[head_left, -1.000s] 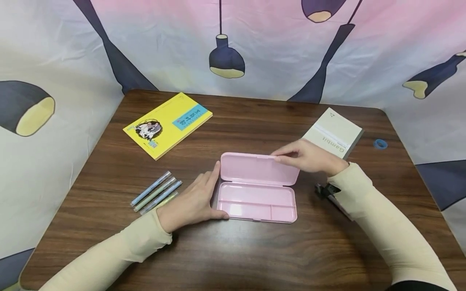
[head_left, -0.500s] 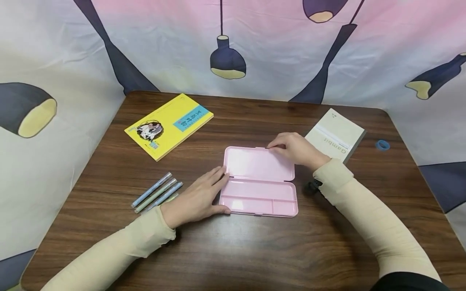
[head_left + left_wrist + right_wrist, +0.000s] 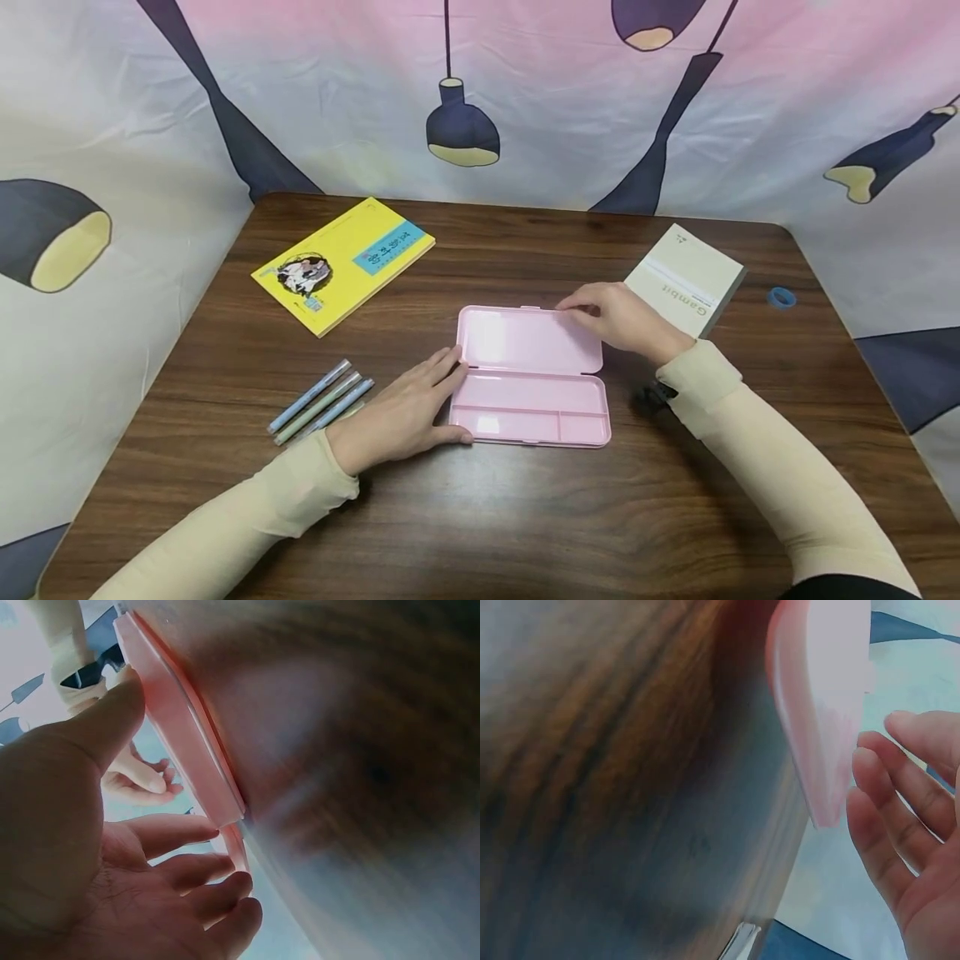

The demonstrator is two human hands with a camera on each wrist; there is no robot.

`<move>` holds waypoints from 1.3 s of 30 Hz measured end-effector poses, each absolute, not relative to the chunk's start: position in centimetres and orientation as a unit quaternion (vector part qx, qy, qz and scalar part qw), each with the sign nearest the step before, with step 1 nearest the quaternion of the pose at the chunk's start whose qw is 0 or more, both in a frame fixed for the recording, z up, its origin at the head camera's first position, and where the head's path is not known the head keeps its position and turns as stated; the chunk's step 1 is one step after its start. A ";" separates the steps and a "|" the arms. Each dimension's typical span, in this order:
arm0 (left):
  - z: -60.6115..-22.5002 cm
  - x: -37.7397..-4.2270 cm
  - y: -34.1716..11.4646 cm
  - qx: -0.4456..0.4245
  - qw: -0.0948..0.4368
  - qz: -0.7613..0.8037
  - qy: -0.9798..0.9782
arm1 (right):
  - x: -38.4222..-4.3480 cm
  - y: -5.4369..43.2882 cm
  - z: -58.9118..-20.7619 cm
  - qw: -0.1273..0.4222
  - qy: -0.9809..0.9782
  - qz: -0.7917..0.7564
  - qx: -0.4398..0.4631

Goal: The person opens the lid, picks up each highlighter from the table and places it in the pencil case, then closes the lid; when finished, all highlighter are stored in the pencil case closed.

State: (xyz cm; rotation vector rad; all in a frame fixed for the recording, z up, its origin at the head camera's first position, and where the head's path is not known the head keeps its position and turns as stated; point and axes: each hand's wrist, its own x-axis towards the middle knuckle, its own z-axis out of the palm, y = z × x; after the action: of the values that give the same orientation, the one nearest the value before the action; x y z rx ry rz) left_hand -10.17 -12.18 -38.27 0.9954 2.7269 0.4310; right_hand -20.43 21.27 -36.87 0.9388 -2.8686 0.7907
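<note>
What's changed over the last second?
The lid has tipped farther back and lies flatter; the case has shifted slightly back too. The left hand has its fingers nearer the hinge. Unchanged: its thumb at the front left corner, the right hand at the lid's far edge (grip unclear now), pens, yellow book, notebook.

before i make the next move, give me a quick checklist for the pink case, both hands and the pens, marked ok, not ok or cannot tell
1. Lid folded open: ok, laid back behind the pink case's tray.
2. Compartments in sight: ok, one long at the back, two in front.
3. Left hand at the case: ok, thumb and fingers along its left end.
4. Right hand free of the lid: cannot tell, fingertips at its far edge, contact unclear.
5. Pens all in full view: not ok, left hand and sleeve partly block them.
</note>
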 end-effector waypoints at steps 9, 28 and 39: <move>-38.4 -9.8 -12.3 0.312 0.119 0.139 0.932 | -16.0 23.8 -36.2 0.074 -0.917 0.263 0.290; -38.4 -9.7 -12.3 0.317 0.105 0.141 0.932 | -3.7 31.5 -37.5 0.174 -0.952 0.177 0.179; -38.4 -9.9 -12.1 0.320 0.104 0.150 0.930 | -2.3 32.6 -38.9 0.136 -0.970 0.125 0.159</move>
State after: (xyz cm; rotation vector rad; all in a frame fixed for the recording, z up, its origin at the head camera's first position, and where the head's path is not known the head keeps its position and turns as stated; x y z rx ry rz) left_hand -9.95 -12.12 -38.42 0.9435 2.7409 0.4434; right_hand -2.28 32.57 -38.87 0.4592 -2.8080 0.3610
